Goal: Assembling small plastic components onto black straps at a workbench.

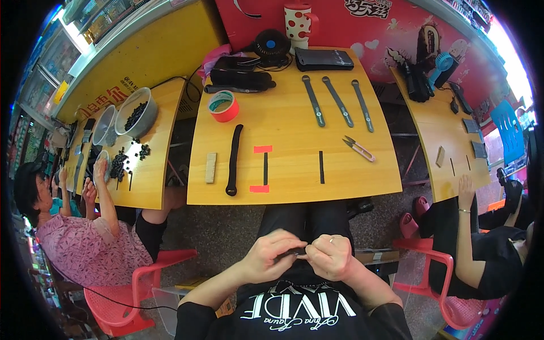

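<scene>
From where I stand, both hands are down over the lap, at the lower centre of the frame, and the small dark piece (pixel 291 253) is between them, off the table (pixel 294 194). The left hand (pixel 272 256) has its thumb and fingers closed on it. The right hand (pixel 328 256) is curled tight against it and seems to pinch the other end, though the knuckles cover too much for me to swear to that.

What worries me most is a drop. The piece is dark, the shirt (pixel 266 300) and trousers (pixel 309 218) are black, and nothing but the lap lies underneath; if either pinch slips, it could vanish in the cloth or land on the speckled floor (pixel 241 226). Pulling too hard with the fingertips so close together would be the likeliest cause.

Up on the table, right of centre, the snips (pixel 358 148) lie loose with their blades bare, so a hand reaching blindly past them towards the three grey straps (pixel 338 102) could get nicked. At the table's left, the black strap (pixel 234 160) ends close to the near edge, where a careless sleeve could drag it off.
</scene>
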{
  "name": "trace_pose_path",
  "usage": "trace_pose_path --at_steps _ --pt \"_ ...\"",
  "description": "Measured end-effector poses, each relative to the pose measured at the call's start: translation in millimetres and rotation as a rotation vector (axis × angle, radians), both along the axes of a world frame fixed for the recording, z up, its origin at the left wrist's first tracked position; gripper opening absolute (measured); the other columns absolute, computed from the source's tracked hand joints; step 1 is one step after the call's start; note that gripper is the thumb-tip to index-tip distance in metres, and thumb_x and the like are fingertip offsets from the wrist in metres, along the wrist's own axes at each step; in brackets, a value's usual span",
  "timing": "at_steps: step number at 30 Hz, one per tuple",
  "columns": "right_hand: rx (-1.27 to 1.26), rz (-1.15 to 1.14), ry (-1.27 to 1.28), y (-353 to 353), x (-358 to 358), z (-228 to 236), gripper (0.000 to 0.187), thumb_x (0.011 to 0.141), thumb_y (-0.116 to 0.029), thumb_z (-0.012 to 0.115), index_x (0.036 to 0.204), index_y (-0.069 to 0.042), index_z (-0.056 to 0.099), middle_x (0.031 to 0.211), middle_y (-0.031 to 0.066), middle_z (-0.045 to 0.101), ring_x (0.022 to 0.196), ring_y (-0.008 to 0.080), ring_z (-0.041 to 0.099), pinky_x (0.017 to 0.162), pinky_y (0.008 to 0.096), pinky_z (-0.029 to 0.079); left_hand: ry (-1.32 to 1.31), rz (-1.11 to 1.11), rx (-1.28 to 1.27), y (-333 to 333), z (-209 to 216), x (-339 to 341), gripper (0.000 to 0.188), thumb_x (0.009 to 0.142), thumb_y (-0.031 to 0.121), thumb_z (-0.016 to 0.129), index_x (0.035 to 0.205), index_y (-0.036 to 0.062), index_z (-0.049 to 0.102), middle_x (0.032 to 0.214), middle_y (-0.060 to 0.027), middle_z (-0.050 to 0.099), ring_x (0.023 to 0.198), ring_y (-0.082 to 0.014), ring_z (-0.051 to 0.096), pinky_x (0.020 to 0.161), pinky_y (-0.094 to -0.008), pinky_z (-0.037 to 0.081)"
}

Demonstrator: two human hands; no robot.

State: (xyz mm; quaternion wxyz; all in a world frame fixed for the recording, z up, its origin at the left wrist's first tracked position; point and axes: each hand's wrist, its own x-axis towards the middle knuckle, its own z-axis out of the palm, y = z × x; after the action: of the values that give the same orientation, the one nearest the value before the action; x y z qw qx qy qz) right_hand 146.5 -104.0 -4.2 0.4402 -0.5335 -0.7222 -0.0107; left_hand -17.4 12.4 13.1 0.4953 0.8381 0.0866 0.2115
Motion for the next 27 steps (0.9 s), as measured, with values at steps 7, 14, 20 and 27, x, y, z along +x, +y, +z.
trace_pose_path --at_steps 7,14,20,27 --pt "-0.064 0.106 -0.105 4.0 11.8 17.1 0.022 0.071 -0.016 0.073 0.068 -0.007 0.053 0.060 0.0029 0.040 0.049 0.0162 0.049 0.040 0.0291 0.037 -0.017 -0.257 -0.018 30.3 15.4 -0.8 0.024 0.074 -0.008 0.063 0.098 -0.0027 0.064 0.093 -0.0142 0.064 0.085 -0.0289 0.062 0.071 -0.0347 0.051" --pt "-0.180 0.301 -0.044 7.2 19.1 24.9 0.025 0.073 -0.016 0.073 0.066 -0.007 0.050 0.060 0.0047 0.040 0.050 0.0182 0.051 0.041 0.0307 0.039 0.045 -0.499 0.064 37.6 31.1 10.1 0.017 0.073 -0.004 0.062 0.089 -0.0035 0.061 0.087 -0.0153 0.060 0.083 -0.0338 0.059 0.070 -0.0396 0.050" --pt "-0.180 0.312 -0.049 3.7 16.6 30.9 0.025 0.074 -0.016 0.073 0.066 -0.007 0.050 0.060 0.0045 0.041 0.050 0.0178 0.052 0.041 0.0306 0.038 0.069 -0.562 -0.005 36.9 32.0 12.3 0.010 0.073 -0.004 0.063 0.083 -0.0048 0.062 0.085 -0.0161 0.062 0.076 -0.0329 0.062 0.063 -0.0379 0.051" --pt "-0.025 0.460 -0.070 -9.6 -0.3 38.1 0.018 0.073 -0.016 0.070 0.066 -0.010 0.055 0.060 -0.0009 0.045 0.049 0.0134 0.049 0.040 0.0292 0.038 0.072 0.025 0.078 35.3 -12.6 13.6 0.003 0.070 -0.001 0.060 0.073 -0.0030 0.060 0.069 -0.0142 0.060 0.059 -0.0285 0.060 0.051 -0.0340 0.047"
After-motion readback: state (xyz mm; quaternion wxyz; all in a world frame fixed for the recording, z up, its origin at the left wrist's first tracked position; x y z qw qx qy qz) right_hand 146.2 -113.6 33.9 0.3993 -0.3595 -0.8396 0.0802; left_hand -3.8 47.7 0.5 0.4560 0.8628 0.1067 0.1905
